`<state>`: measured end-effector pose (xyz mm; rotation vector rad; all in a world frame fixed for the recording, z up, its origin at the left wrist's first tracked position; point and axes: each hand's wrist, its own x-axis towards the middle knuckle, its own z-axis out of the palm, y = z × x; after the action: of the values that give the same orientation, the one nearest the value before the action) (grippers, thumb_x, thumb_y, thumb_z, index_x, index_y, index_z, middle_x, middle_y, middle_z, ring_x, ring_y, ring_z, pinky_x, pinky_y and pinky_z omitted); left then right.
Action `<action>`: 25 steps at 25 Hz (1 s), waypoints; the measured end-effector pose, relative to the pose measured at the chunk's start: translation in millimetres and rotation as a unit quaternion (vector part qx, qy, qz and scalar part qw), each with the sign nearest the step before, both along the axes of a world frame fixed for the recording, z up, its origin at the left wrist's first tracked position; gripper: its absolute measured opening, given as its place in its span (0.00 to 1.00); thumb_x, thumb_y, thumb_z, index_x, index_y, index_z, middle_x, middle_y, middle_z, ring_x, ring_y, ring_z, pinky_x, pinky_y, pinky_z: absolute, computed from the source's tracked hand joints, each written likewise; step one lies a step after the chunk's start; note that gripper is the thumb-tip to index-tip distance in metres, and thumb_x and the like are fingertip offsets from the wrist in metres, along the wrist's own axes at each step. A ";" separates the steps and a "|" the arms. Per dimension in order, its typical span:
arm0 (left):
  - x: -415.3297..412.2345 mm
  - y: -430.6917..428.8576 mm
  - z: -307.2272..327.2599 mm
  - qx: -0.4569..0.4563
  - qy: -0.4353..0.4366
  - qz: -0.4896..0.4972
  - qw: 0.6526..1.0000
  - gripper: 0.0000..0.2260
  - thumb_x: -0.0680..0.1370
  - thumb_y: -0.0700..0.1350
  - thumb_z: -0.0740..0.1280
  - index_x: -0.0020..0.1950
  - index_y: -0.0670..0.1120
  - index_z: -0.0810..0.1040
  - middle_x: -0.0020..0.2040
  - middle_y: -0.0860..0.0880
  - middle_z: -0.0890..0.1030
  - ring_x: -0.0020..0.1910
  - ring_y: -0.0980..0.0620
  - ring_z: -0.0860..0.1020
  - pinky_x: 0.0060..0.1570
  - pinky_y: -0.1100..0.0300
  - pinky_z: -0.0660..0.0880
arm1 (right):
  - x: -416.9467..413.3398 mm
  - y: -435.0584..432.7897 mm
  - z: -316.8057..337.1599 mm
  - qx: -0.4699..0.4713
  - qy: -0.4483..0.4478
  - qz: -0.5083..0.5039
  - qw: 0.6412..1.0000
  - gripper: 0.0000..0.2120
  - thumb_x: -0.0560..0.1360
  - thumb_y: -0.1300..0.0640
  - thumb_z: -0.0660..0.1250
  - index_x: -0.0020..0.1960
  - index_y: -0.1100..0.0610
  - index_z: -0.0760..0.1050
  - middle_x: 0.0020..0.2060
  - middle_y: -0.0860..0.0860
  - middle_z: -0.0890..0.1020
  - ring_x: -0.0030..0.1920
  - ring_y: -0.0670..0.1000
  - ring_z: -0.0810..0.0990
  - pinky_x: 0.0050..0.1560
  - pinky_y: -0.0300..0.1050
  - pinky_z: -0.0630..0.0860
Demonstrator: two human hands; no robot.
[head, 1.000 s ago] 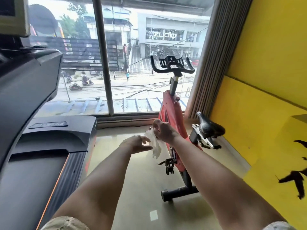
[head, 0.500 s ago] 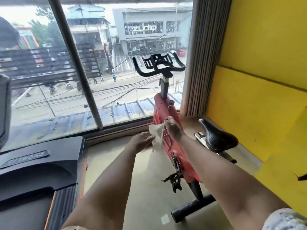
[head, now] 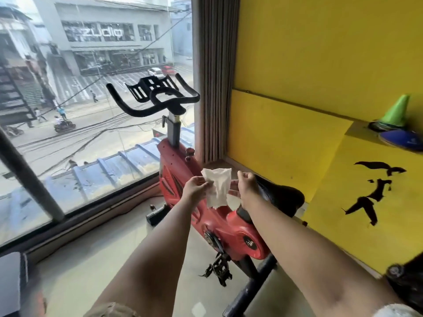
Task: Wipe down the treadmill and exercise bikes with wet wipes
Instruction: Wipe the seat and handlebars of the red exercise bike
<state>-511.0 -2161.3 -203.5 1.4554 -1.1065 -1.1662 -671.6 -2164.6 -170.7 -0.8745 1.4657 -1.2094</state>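
Observation:
A red exercise bike (head: 231,232) stands by the window, with black handlebars (head: 153,99) and a black saddle (head: 281,197). In front of its frame I hold a white wet wipe (head: 218,187) spread out in the air. My left hand (head: 195,187) pinches the wipe's left edge. My right hand (head: 247,188) pinches its right edge, close to the saddle's nose. The wipe hangs crumpled between both hands and touches no part of the bike. A corner of the treadmill (head: 10,284) shows at the bottom left.
A large window (head: 91,110) fills the left and back. A yellow wall (head: 320,88) closes the right side, with a ledge carrying a green cone (head: 397,110) and a blue disc (head: 400,138). A dark object (head: 405,280) sits at the lower right. Bare floor (head: 91,271) lies left of the bike.
The view has swung right and nearer the bike, and the treadmill has nearly left the frame. My hands have drawn apart and the wipe is now spread between them.

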 end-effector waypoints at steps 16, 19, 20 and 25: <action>-80.1 -76.4 -10.8 0.040 0.132 -0.151 0.979 0.09 0.80 0.36 0.66 0.44 0.48 0.72 0.37 0.46 0.75 0.32 0.52 0.74 0.31 0.61 0.76 | -85.4 -9.4 -30.6 0.017 -0.136 -0.033 0.990 0.08 0.77 0.61 0.67 0.51 0.54 0.68 0.47 0.56 0.77 0.42 0.52 0.77 0.32 0.43 0.77; -102.3 -90.9 -7.3 0.052 0.150 -0.206 0.966 0.06 0.80 0.38 0.66 0.52 0.47 0.79 0.43 0.47 0.81 0.39 0.51 0.79 0.40 0.61 0.78 | -102.2 -28.9 -30.3 -0.012 -0.165 -0.035 0.986 0.14 0.77 0.66 0.66 0.58 0.53 0.68 0.47 0.58 0.78 0.40 0.54 0.79 0.29 0.41 0.78; -109.4 -97.9 -5.2 0.051 0.148 -0.218 0.963 0.07 0.78 0.37 0.68 0.55 0.46 0.80 0.45 0.47 0.82 0.41 0.51 0.80 0.42 0.61 0.79 | -109.8 -38.0 -29.6 -0.020 -0.164 -0.039 0.986 0.16 0.77 0.68 0.65 0.59 0.53 0.67 0.47 0.58 0.77 0.40 0.54 0.79 0.30 0.41 0.79; -133.8 -137.4 11.1 0.039 0.104 -0.251 0.962 0.15 0.74 0.29 0.69 0.56 0.42 0.80 0.49 0.45 0.81 0.44 0.50 0.79 0.43 0.63 0.79 | -148.1 -74.7 -23.3 -0.060 -0.192 0.009 0.979 0.17 0.75 0.70 0.63 0.57 0.52 0.73 0.48 0.56 0.77 0.40 0.51 0.78 0.32 0.39 0.77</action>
<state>-644.8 -2298.8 -192.5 1.1013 -1.3317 -1.6894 -819.7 -2239.3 -194.0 -0.6833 1.0804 -1.3755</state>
